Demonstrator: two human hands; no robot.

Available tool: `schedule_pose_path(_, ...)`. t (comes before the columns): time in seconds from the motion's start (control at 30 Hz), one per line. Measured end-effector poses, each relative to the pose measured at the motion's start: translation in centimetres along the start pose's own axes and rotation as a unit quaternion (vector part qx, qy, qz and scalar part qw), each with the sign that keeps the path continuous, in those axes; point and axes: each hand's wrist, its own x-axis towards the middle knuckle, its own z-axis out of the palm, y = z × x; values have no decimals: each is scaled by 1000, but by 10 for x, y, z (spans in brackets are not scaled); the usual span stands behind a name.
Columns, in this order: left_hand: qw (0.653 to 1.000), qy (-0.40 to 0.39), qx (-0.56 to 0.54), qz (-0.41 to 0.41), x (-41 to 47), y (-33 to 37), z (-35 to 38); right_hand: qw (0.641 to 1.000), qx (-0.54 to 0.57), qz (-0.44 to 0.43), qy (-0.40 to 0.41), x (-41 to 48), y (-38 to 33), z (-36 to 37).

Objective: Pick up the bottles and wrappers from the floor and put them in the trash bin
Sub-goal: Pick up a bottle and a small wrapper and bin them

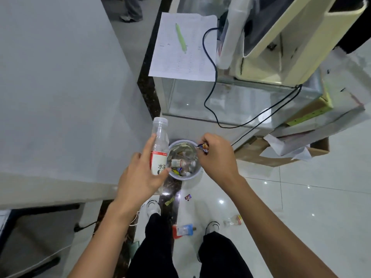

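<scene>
Head view, left hand (138, 177) fingers gripping bottle (159, 149) labelled 水, right hand (217, 157) fingers pinching wrapper (204, 148)

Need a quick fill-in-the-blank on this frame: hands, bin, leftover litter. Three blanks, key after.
1. The left hand holds a clear plastic ____ with a red-and-white label.
2. The right hand pinches a candy wrapper above the rim of the ____.
3. The crushed bottle with the red and blue label lies on the floor between the person's two ____.

Missing words: bottle; trash bin; shoes
</scene>
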Motion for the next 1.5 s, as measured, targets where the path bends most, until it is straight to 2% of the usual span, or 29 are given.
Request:
schedule_pose_path(0.07, 1000, -20, -1, 4, 21, -15, 5, 999, 0, 39, -1, 12, 1, 18)
schedule_pose_path(0.27, 999, -45, 0, -12, 89, -72, 78, 998, 17, 39, 34, 44, 48, 111)
schedule_pose_path(0.6, 1000, -2, -29, 5, 204, -206, 255, 999, 19, 33, -6, 77, 200, 312)
schedule_pose_path(0.83, 998, 27, -27, 50, 262, -257, 328, 1000, 0, -6, 11, 101, 266, 403)
schedule_pose_path(0.93, 998, 41, -26, 45, 262, -271, 344, 999, -7, -44, 12, 105, 283, 424)
schedule_pose_path(1.1, 996, 69, -10, 49, 248, -270, 347, 993, -74, -26, -88, 113, 287, 431)
schedule_pose_path(1.5, 999, 42, 10, 30, 229, -253, 363, 995, -66, -50, -57, 111, 280, 392)
